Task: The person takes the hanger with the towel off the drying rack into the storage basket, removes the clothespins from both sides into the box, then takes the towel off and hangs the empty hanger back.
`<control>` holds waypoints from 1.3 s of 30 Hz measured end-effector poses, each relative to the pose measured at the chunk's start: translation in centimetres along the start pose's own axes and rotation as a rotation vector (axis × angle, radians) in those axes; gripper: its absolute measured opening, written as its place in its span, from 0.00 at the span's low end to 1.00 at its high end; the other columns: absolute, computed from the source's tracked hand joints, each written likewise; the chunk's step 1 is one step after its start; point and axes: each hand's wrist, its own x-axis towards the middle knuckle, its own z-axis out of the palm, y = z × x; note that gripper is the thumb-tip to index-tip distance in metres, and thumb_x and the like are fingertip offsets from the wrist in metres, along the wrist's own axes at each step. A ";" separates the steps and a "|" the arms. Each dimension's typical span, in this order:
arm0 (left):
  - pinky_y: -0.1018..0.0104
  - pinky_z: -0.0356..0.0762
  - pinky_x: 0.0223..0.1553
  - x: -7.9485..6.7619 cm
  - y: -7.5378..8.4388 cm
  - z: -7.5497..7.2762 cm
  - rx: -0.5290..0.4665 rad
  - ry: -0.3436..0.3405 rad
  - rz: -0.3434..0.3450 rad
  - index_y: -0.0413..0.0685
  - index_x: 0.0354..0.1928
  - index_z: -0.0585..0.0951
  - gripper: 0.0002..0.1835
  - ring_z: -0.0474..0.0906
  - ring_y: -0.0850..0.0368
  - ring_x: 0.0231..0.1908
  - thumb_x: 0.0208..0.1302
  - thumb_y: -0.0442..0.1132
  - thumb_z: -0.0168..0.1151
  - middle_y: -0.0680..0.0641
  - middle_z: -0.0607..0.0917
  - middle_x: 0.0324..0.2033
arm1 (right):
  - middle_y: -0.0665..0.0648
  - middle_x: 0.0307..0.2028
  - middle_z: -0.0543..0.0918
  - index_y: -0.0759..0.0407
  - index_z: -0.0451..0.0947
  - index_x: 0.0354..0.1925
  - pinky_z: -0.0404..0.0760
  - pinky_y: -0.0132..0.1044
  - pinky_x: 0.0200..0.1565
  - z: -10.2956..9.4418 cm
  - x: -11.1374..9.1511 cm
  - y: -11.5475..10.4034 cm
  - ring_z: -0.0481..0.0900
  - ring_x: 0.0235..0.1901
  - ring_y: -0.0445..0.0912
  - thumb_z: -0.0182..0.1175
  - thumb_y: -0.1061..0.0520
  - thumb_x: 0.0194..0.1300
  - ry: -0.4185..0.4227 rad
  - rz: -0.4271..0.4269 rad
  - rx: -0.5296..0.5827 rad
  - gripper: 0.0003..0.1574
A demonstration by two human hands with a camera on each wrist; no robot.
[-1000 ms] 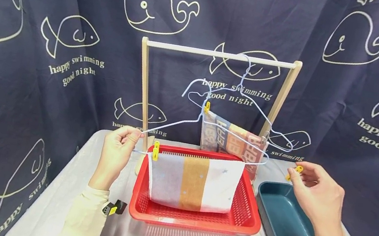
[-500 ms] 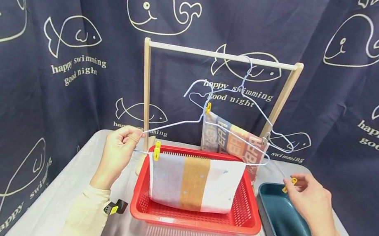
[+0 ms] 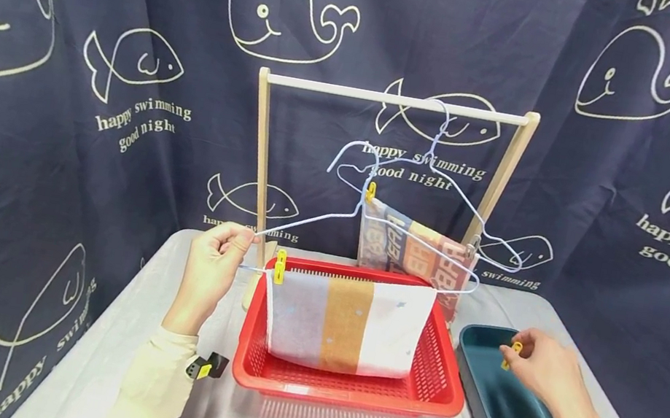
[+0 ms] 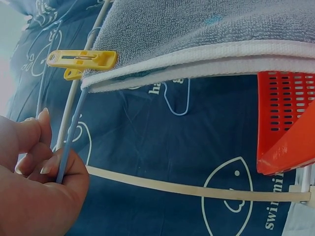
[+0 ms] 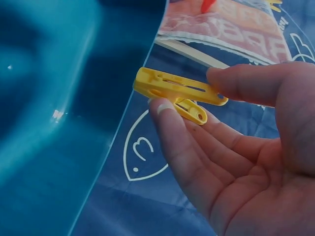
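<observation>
Pinching blue wire hanger [image 3: 331,216] in left hand [image 3: 209,277], best held level; gripping yellow plastic clothespin [image 5: 167,88] in right hand [image 3: 550,374], near rim of teal tray [image 3: 490,375].

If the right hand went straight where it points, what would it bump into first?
Probably the red basket, near its far right corner, with the yellow clip pinched in the right hand touching first. Height is unclear: the hand might catch the rim of the blue tray, or pass over both.
</observation>
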 end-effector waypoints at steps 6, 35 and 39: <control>0.71 0.58 0.24 0.0 0.1 0.0 -0.011 0.000 0.008 0.34 0.40 0.87 0.10 0.61 0.61 0.24 0.73 0.37 0.64 0.56 0.80 0.25 | 0.60 0.30 0.85 0.69 0.79 0.42 0.79 0.50 0.33 0.4 0.1 0.4 0.80 0.30 0.54 0.70 0.49 0.63 -0.049 0.032 -0.004 0.23; 0.72 0.55 0.24 0.1 0.0 0.1 -0.016 0.009 0.005 0.35 0.39 0.87 0.09 0.60 0.63 0.24 0.73 0.36 0.64 0.56 0.78 0.23 | 0.62 0.32 0.86 0.70 0.80 0.45 0.80 0.58 0.40 0.9 0.0 0.2 0.82 0.33 0.57 0.68 0.52 0.63 -0.082 0.039 -0.009 0.22; 0.72 0.56 0.25 0.1 0.0 0.0 -0.010 0.007 0.004 0.32 0.40 0.86 0.11 0.60 0.63 0.24 0.73 0.36 0.64 0.56 0.77 0.22 | 0.62 0.32 0.86 0.69 0.81 0.44 0.79 0.58 0.40 0.8 0.0 0.1 0.82 0.34 0.57 0.68 0.52 0.63 -0.079 0.043 -0.006 0.21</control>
